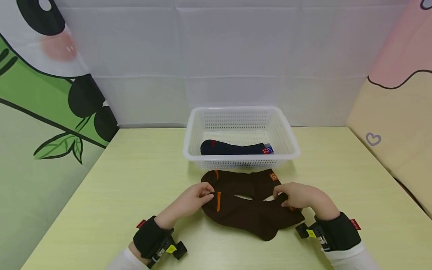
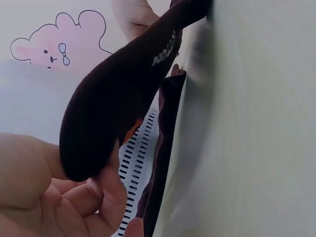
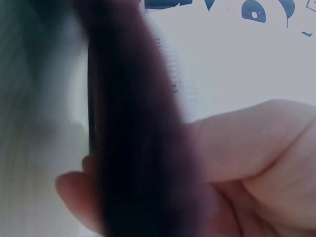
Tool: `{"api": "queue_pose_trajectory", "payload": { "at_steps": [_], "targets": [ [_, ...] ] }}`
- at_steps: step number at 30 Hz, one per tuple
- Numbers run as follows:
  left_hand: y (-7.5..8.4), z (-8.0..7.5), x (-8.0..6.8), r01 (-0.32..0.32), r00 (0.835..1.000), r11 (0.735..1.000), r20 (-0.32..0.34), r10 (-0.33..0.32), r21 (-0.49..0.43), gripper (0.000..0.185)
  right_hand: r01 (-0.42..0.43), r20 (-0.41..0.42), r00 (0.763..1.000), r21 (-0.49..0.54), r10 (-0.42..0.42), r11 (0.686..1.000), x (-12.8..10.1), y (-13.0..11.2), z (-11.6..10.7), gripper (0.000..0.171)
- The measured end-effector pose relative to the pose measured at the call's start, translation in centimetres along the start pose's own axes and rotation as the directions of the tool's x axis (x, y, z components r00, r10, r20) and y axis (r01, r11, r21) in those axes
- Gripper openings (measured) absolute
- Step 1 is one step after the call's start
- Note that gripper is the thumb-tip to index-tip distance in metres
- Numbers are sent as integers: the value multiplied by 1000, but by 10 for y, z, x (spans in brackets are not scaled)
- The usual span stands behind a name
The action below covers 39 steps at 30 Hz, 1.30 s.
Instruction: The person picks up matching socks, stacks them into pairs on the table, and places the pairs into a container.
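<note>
Two dark brown socks with orange marks are in the head view. The nearer sock (image 1: 243,215) is stretched sideways between both hands, lifted off the table in the left wrist view. My left hand (image 1: 193,198) pinches its toe end, beside an orange stripe. At the cuff end, my right hand (image 1: 297,195) grips the fabric between thumb and fingers. The farther brown sock (image 1: 236,180) lies flat just behind, its orange tag at the right. In the right wrist view the held sock (image 3: 143,128) is a dark blur across the fingers.
A white perforated plastic basket (image 1: 241,157) stands behind the socks, near the back of the pale wooden table (image 1: 141,161). Dark navy socks (image 1: 233,148) with red and blue tags lie folded inside it. A white cloth backdrop (image 1: 236,56) rises behind.
</note>
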<state>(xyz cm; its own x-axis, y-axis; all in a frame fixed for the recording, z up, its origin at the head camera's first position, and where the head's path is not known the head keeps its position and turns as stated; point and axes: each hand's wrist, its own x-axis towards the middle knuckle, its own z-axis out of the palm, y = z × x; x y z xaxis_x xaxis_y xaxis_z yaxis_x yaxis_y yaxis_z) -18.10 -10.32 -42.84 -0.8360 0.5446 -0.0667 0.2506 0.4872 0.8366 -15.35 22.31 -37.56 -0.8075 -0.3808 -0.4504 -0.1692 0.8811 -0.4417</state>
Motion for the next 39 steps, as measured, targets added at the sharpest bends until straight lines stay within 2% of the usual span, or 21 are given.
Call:
{"api": "queue_pose_trajectory", "payload": {
  "at_steps": [2,5,8,10,12,14,16,18,22,26,28,34,36,39],
  "targets": [
    [0,0,0,-11,1000,1000,10,11,23,9,-2,-3,1000,-2,2,1000,0,0,0,18],
    [2,1,-2,-27,999,992,-26,31,122,9,32,-26,999,-29,-32,999,1,0,0,19],
    [8,2,-5,-59,991,964,-102,88,259,16,56,-87,994,-102,-65,993,1,-1,-1,22],
    [13,2,-7,-95,982,937,-124,145,337,20,49,-136,988,-144,-69,988,1,-1,-2,23],
    [18,2,-8,-137,977,907,-99,191,397,20,26,-157,986,-155,-51,988,0,-3,-3,23],
    [21,3,-10,-169,976,877,-45,211,449,20,22,-146,988,-142,-43,990,-1,-5,-3,24],
    [22,5,-11,-173,981,856,10,193,487,22,21,-115,993,-133,-37,991,-2,-7,0,28],
    [21,6,-13,-149,988,845,37,151,513,25,22,-85,996,-126,-33,992,-1,-8,3,32],
    [18,8,-15,-98,995,849,51,84,519,31,11,-71,997,-133,-20,991,3,-7,9,39],
    [19,9,-17,-79,997,863,59,58,499,37,-16,-70,997,-117,8,993,5,-6,11,42],
    [21,9,-17,-74,997,861,62,49,504,40,-21,-67,998,-105,14,994,5,-6,11,43],
    [19,7,-21,-88,996,817,74,55,569,46,40,-48,998,-80,-44,996,5,-1,8,46],
    [17,5,-21,-86,996,824,76,52,559,47,70,-40,997,-59,-73,996,5,5,10,45],
    [13,2,-21,-48,998,846,50,26,532,51,141,-49,989,-7,-141,990,6,15,11,44]
  ]
}}
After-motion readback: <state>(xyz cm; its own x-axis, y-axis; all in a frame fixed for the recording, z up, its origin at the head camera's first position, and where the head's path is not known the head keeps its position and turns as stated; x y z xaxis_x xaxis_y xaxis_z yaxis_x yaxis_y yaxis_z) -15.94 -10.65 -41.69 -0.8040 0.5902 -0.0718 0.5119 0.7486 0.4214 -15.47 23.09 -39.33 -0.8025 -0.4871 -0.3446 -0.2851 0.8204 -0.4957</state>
